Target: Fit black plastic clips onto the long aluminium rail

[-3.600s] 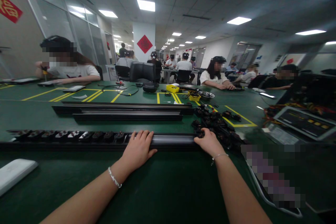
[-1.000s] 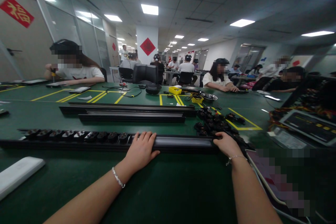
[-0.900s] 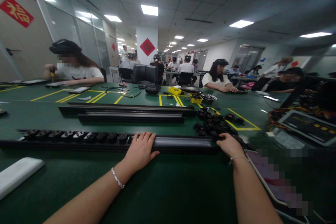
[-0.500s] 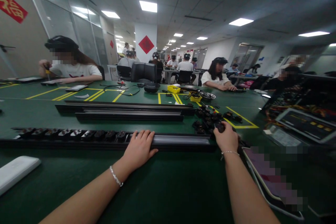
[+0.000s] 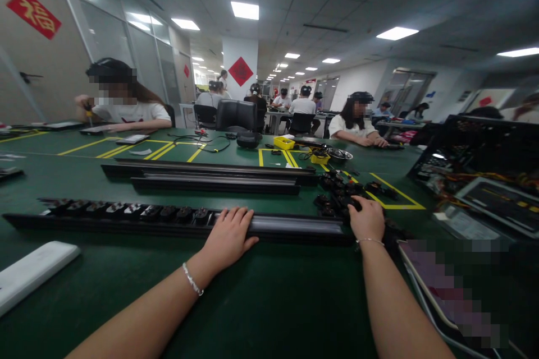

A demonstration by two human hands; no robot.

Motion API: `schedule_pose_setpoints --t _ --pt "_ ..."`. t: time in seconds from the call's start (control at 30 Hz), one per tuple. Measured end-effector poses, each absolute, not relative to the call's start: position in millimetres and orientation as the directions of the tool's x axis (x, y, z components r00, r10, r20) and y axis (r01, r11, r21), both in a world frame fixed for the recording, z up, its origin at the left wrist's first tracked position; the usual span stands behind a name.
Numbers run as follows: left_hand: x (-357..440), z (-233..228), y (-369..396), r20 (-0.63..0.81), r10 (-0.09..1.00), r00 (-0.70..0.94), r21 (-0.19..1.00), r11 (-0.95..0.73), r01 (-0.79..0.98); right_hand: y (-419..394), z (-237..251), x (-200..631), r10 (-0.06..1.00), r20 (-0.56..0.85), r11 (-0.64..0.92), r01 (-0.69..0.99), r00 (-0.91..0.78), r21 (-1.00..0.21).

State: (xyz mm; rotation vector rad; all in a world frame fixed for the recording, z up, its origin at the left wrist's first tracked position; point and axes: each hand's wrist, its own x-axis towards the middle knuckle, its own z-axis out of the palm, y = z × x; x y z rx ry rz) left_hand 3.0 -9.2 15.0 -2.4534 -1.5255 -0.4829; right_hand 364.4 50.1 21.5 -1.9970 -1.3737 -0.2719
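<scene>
A long black rail (image 5: 295, 225) lies crosswise before me, with a row of black socket modules (image 5: 167, 212) set in its left part. Across its middle, just right of the row, rests my left hand (image 5: 229, 234), fingers over the far edge and thumb along the near one. The rail's right part shows a bare grey channel. At its right end my right hand (image 5: 368, 219) reaches into a heap of loose black modules (image 5: 332, 185), fingers curled on a dark module (image 5: 352, 203) that they partly hide.
Two more black rails (image 5: 219, 184) lie behind. A white oblong case (image 5: 36, 275) is at left; at right are a tablet-like device (image 5: 425, 275) and an open computer case (image 5: 455, 151). Yellow trays (image 5: 284, 143) stand farther back. Co-workers sit across the green table (image 5: 286, 303).
The view has shifted slightly, moving the scene rightward. My left hand stays on the rail. My right hand remains at the heap, its fingers now farther over the dark module.
</scene>
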Motion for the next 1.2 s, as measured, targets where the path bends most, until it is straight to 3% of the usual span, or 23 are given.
schedule_pose_setpoints --t 0.2,0.4,0.63,0.73,1.0,1.2 --pt "-21 36 -8 0.363 0.802 0.474 0.000 -0.508 0.861 55 16 366 0.772 0.505 -0.178 0.894 0.385 -0.410" --pt "-81 63 3 0.431 0.820 0.376 -0.001 -0.417 0.909 43 33 339 0.712 0.623 -0.170 0.941 0.323 -0.293" --pt "-121 60 10 0.129 0.930 0.345 0.107 -0.359 0.927 5 27 221 0.832 0.553 0.215 0.948 -0.053 -0.233" --pt "-121 60 11 0.093 0.924 0.371 0.142 -0.381 0.913 -3 18 188 0.869 0.454 0.297 0.941 -0.196 -0.161" --pt "-119 59 13 0.105 0.925 0.364 0.256 -0.379 0.889 -1 14 184 0.875 0.444 0.279 0.950 -0.192 -0.138" --pt "-119 58 14 0.118 0.931 0.345 0.249 -0.364 0.897 -1 14 183 0.866 0.459 0.295 0.944 -0.198 -0.148"
